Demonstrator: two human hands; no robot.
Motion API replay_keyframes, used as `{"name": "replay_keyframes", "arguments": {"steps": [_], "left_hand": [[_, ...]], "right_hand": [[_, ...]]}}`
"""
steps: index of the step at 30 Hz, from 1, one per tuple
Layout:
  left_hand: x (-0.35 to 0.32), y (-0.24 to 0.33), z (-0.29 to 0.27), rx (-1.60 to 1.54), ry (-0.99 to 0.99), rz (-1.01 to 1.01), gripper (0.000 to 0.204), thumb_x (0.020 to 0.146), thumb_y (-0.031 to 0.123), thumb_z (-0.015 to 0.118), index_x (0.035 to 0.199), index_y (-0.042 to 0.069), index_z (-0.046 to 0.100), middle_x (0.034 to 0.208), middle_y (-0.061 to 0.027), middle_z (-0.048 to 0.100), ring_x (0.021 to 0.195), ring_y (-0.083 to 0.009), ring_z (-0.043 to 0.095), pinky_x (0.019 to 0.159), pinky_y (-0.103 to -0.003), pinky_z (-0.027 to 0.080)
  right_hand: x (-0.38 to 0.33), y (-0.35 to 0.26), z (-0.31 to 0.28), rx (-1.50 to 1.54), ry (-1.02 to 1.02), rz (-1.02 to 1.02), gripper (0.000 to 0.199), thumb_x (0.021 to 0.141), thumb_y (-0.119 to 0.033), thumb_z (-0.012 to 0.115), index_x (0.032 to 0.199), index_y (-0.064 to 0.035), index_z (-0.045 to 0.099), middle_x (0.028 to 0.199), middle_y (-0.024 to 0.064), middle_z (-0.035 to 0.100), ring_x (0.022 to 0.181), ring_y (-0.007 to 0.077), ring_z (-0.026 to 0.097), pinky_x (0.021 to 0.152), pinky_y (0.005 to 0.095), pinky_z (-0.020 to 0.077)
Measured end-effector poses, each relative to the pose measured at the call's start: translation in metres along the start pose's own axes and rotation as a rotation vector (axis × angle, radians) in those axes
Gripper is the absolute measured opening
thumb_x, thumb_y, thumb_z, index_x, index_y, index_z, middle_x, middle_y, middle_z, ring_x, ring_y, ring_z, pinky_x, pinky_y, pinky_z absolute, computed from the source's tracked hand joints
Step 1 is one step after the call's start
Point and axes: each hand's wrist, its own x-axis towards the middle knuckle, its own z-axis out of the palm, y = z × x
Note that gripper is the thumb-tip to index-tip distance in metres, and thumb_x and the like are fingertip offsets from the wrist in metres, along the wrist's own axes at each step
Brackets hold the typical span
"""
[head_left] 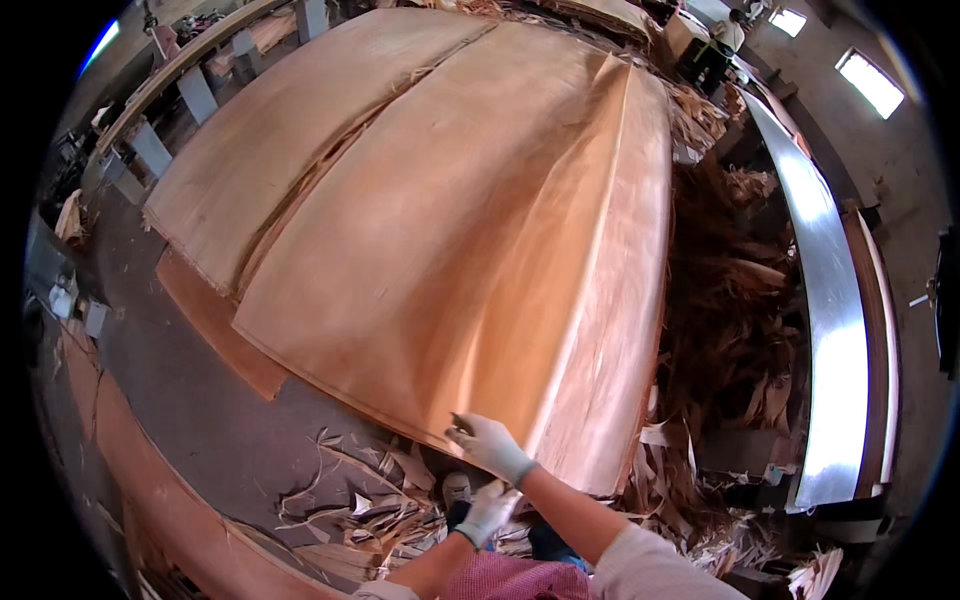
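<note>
The big veneer sheet [450,230] lies spread across the stack in front of you, its near edge lifted off the floor. Your right hand [488,445], gloved, is closed on that near edge, pinching it between fingers and thumb. Your left hand [490,510], also gloved, hangs just below the sheet's edge; you cannot tell whether it grips anything. Under the sheet, more veneer [260,150] fans out to its left. Wood scraps [370,505] litter the floor beneath its near edge, and a long metal roller [830,330] runs along its right side.
</note>
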Motion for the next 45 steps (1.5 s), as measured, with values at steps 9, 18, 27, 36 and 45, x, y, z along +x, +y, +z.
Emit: {"name": "replay_keyframes", "arguments": {"steps": [9,18,27,36,45], "left_hand": [[-0.002,0.048,-0.063,0.020,-0.206,-0.288,0.033,0.090,0.033,0.065,0.078,0.004,0.056,0.055,-0.0029,0.052,0.044,-0.0126,0.053,0.043,-0.028,0.044],[-0.043,0.102,-0.028,-0.237,-0.320,-0.242,0.024,0.095,0.029,0.060,0.098,0.006,0.059,0.068,0.0032,0.052,0.056,-0.0086,0.051,0.050,-0.026,0.044],[-0.081,0.184,0.040,-0.369,-0.557,-0.225,0.022,0.097,0.021,0.056,0.112,0.006,0.052,0.091,-0.0031,0.059,0.075,-0.0123,0.058,0.067,-0.030,0.052],[-0.171,0.093,-0.043,-0.683,0.028,-0.332,0.060,0.091,0.049,0.054,0.130,0.004,0.046,0.122,-0.0124,0.057,0.112,-0.0257,0.055,0.099,-0.044,0.042],[-0.242,0.018,0.002,-1.131,0.540,0.103,0.045,0.089,0.050,0.059,0.110,0.010,0.060,0.110,-0.0064,0.063,0.107,-0.0238,0.058,0.094,-0.042,0.049]], "right_hand": [[-0.058,0.066,-0.029,-0.098,0.491,0.346,0.041,0.088,-0.025,0.067,0.121,-0.0013,0.059,0.097,0.0147,0.069,0.088,0.0182,0.064,0.080,0.0309,0.0505],[-0.130,0.078,-0.051,0.780,0.859,0.369,0.028,0.092,-0.017,0.063,0.112,0.0012,0.056,0.082,0.0047,0.063,0.065,0.0112,0.054,0.056,0.0244,0.0433],[-0.140,0.018,-0.088,0.375,0.684,0.279,0.032,0.083,-0.025,0.065,0.094,0.0038,0.061,0.077,0.0178,0.066,0.069,0.0279,0.064,0.064,0.0395,0.0496],[-0.380,0.092,-0.231,0.712,0.848,-0.020,0.007,0.089,-0.007,0.062,0.087,-0.0003,0.064,0.072,-0.0019,0.059,0.056,0.0066,0.050,0.047,0.0234,0.0395],[-0.701,0.158,-0.277,0.506,1.015,0.171,0.008,0.085,-0.009,0.064,0.079,-0.0032,0.061,0.065,-0.0067,0.051,0.057,0.0030,0.043,0.050,0.0223,0.0343]]}}
